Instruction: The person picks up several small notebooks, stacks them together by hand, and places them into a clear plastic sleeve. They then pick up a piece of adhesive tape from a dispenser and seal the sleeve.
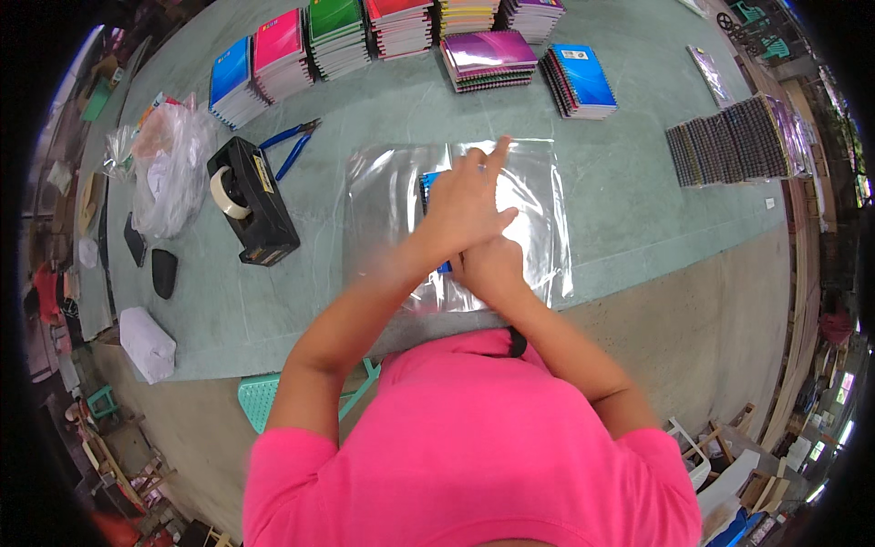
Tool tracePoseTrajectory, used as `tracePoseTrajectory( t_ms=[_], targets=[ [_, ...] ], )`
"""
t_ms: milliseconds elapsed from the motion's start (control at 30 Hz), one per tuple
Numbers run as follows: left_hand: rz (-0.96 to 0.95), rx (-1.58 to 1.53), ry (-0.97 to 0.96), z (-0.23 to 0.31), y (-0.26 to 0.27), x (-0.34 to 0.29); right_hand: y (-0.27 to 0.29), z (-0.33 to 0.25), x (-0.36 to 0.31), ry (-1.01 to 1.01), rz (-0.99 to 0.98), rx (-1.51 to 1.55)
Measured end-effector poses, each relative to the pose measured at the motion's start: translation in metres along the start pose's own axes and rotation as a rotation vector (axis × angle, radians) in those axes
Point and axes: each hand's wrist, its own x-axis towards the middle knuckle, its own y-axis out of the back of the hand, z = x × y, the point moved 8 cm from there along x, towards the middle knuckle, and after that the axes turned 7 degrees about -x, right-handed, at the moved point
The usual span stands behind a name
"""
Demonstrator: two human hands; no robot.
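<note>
A clear plastic sheet or bag [375,205] lies on the table in front of me, glossy with reflections. A blue spiral notebook [426,186] rests there with it, mostly covered by my hands; I cannot tell whether it is inside or on top of the plastic. My left hand [467,202] presses palm down over the notebook and plastic, fingers apart, the index finger reaching toward the plastic's far edge. Just below it, my right hand [493,271] is bent in close against the left wrist, near the notebook's lower part. Its fingertips are largely hidden.
Behind stand several notebook stacks, including a purple-topped one [490,53] and a blue-topped one [583,77]. A spiral-bound notebook row [734,141] sits right. Leftward are a black tape dispenser [264,210], blue-handled pliers [293,150] and a plastic bag [169,173]. A green stool [260,399] stands below.
</note>
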Motion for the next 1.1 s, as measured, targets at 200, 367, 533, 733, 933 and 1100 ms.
tracePoseTrajectory(
  t_ms=[200,367,533,733,933,1100],
  targets=[
    [0.162,-0.144,0.062,-0.095,0.021,0.081,0.018,-0.016,-0.034,0.056,0.257,0.039],
    [-0.106,-0.026,-0.572,-0.083,-0.030,0.076,-0.008,-0.010,-0.029,-0.103,-0.282,0.183],
    [-0.384,-0.165,-0.442,-0.073,-0.044,0.093,0.016,-0.002,-0.002,0.132,-0.129,0.071],
    [-0.653,0.061,-0.130,-0.129,-0.009,0.051,0.016,0.004,0.011,0.236,-0.153,0.075],
    [-0.190,-0.533,0.383,-0.170,0.044,-0.028,0.016,0.013,0.027,0.272,-0.259,-0.032],
    [-0.027,-0.981,0.693,-0.128,0.004,-0.098,0.016,0.016,0.032,0.301,-0.262,-0.020]
  ],
)
